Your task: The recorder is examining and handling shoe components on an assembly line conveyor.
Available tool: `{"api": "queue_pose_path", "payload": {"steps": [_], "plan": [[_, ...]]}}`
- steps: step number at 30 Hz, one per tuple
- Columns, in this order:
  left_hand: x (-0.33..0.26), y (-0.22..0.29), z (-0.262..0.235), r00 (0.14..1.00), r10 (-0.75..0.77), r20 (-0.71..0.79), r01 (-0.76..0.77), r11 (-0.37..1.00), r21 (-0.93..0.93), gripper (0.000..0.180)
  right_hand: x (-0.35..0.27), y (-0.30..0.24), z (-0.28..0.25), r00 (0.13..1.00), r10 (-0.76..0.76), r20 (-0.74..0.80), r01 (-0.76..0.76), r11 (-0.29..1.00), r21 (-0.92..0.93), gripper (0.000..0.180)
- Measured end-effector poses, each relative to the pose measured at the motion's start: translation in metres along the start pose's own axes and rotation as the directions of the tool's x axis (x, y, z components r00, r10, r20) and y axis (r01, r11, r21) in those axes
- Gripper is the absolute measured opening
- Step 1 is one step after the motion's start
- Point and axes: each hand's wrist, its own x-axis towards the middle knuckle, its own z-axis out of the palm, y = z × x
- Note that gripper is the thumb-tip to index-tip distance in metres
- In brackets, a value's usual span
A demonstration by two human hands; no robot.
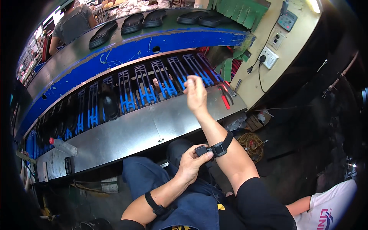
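Head view: left hand (190, 165) pinches a small black device (202, 150) strapped to the right forearm, fingers closed on it, just beside the black armband (223, 145). Right hand (195, 94) is raised above the metal shelf (153, 128), fingers loosely curled, holding nothing that shows. Behind it, a conveyor of blue racks (161, 82) runs left to right; one black shoe sole (110, 104) sits on a rack at left. A plastic bottle with a red cap (63, 146) lies on the shelf's left end. Upper belt (115, 46) carries more black soles (132, 23). Red-handled tool (225, 100) rests at the shelf's right end. Left wrist wears a black band (156, 206). Another person's grey-shirted back (74, 25) shows top left; a white sleeve (329, 209) bottom right. Wall socket (269, 57) on the right post.
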Motion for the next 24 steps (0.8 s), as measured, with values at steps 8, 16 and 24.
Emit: {"api": "queue_pose_path", "payload": {"steps": [8, 16, 24], "plan": [[0.002, 0.010, 0.027, 0.994, -0.105, -0.027, 0.105, 0.994, 0.004, 0.024, -0.017, 0.004, -0.013, 0.632, -0.573, 0.522, 0.774, 0.438, -0.457, 0.029], [0.009, 0.023, 0.067, 0.965, -0.257, -0.050, 0.259, 0.965, 0.041, 0.026, -0.042, 0.034, -0.037, 0.367, -0.395, 0.842, 0.921, 0.027, -0.389, 0.024], [0.001, 0.040, 0.083, 0.928, -0.324, 0.184, 0.316, 0.946, 0.071, 0.027, -0.067, 0.037, -0.046, 0.421, -0.376, 0.825, 0.906, 0.123, -0.406, 0.017]]}}
